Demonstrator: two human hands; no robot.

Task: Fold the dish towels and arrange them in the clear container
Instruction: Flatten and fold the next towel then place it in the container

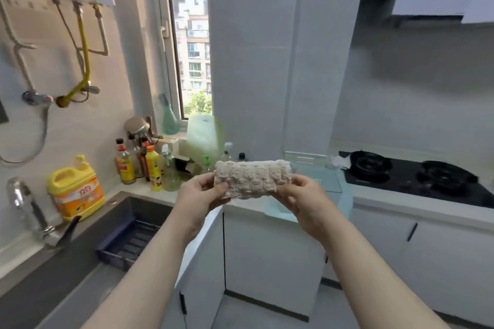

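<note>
Folded towel held up in both hands above the worktop corner.

In the head view, the left hand (199, 195) and right hand (302, 200) each pinch one short end of a beige, nubbly dish towel (251, 179). It is folded into a thick strip and held level in the air, clear of the worktop (411, 205). What seems to be the clear container (307, 160) stands just behind it, beside the hob (427, 179). The towel looks light, soft and limp, so it would likely sag or unfold if one end were let go; gripping both ends, or cupping it from below, should keep the fold. The yellow detergent jug (76, 189) by the sink (88, 256) carries a red mark too blurred to read, as are the labels on the bottles (125, 165).
</note>
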